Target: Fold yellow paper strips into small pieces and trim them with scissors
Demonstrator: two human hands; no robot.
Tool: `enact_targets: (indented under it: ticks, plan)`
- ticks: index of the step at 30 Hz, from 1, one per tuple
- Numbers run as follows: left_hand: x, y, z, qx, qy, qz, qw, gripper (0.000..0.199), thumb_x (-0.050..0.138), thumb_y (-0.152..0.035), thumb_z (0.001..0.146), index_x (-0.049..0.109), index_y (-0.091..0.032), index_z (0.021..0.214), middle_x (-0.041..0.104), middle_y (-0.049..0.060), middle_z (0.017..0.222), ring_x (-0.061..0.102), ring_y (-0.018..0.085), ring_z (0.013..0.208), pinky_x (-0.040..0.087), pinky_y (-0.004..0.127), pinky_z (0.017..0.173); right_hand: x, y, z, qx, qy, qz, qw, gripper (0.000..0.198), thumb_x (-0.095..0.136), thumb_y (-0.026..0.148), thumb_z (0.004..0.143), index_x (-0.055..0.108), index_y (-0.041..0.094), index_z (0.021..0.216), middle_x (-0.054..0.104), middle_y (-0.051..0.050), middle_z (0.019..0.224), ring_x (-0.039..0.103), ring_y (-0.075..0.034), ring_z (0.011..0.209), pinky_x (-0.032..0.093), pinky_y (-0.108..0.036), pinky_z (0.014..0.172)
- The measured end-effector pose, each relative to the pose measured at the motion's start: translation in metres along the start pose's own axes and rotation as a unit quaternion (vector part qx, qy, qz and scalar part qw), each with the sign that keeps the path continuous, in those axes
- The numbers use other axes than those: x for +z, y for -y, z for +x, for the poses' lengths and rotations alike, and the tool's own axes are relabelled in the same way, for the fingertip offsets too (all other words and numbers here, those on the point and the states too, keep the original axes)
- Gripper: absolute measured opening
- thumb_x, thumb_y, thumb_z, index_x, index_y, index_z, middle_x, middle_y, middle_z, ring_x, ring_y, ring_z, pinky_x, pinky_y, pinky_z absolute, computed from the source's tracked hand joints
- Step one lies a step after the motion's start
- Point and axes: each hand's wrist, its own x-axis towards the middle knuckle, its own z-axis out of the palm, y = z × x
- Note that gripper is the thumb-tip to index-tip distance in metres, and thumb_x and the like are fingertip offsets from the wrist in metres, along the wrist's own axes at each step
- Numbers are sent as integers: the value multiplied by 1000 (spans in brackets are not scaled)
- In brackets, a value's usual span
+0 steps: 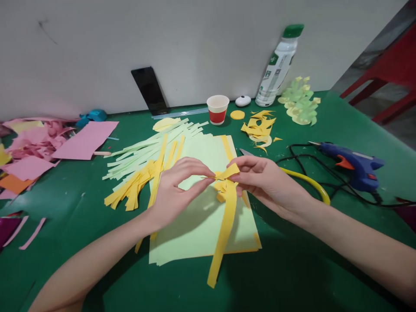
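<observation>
Left hand (182, 184) and right hand (264, 178), fingers clamped on a folded, narrow yellow paper strip (229, 212) above pale-green rectangular paper sheets (188, 236); light, even tension should keep folds crisp.

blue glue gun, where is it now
In the head view, the blue glue gun lies on the green table, right of the right hand and nearer than the white bottle.
</observation>
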Motion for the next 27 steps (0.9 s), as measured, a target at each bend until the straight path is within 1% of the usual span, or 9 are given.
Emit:
enact_targets:
  ticks: [3,6,9,12,14,19,23,25,27]
  plan:
    - [6,-1,-3,-46,30,-51,997,6,64,-14,77,67,-19,77,68,3,82,60,15,83,48,31,77,3,-2,-4,-16,11,4,1000,15,74,11,57,64,17,66,60,6,60,54,-4,47,46,-18,51]
    - [9,-4,-7,-101,43,-101,989,3,65,-17,76,67,-19,76,67,5,84,60,16,82,49,32,76,4,-6,-7,-64,20,-21,998,16,75,12,57,63,17,66,59,5,62,53,-5,53,43,-17,50]
    - [9,-8,-9,-149,67,-153,975,5,62,-18,78,67,-19,80,67,5,88,61,16,86,48,31,80,5,-8,-8,-104,17,-60,993,13,74,16,61,63,17,66,59,3,67,51,-6,55,42,-18,49]
    - [8,-11,-9,-187,96,-198,957,9,58,-22,82,65,-19,85,67,6,96,61,17,95,47,32,85,4,-8,-8,-118,11,-97,988,12,71,17,63,61,17,69,58,2,70,51,-7,57,42,-19,50]
    - [8,-13,-8,-207,104,-205,951,9,61,-25,80,64,-19,86,67,5,97,61,17,94,46,32,85,5,-6,-8,-119,9,-120,985,15,71,17,62,59,17,70,57,2,72,51,-7,59,42,-19,51]
    - [8,-13,-5,-244,78,-204,945,8,61,-25,79,63,-18,76,67,3,83,61,14,79,49,29,75,8,-3,-9,-111,41,-210,970,14,67,22,68,57,16,76,55,0,73,46,-8,59,37,-19,47]
    - [8,-11,-4,-254,41,-205,944,13,63,-28,77,60,-17,71,61,0,71,57,11,67,47,23,61,11,-3,-12,-125,57,-282,950,13,59,27,76,53,16,71,50,2,67,40,-7,51,31,-19,40]
    - [8,-10,-4,-257,32,-188,947,14,63,-28,76,58,-17,69,58,-1,66,53,10,62,45,22,56,13,-4,-13,-132,58,-299,943,14,54,27,79,52,17,69,47,3,63,37,-6,46,29,-20,39]
    - [8,-10,-4,-252,38,-178,950,13,61,-26,76,58,-16,70,57,-1,66,52,10,61,44,21,55,14,-5,-14,-129,64,-302,943,13,52,27,79,52,17,70,47,3,63,37,-6,46,30,-20,39]
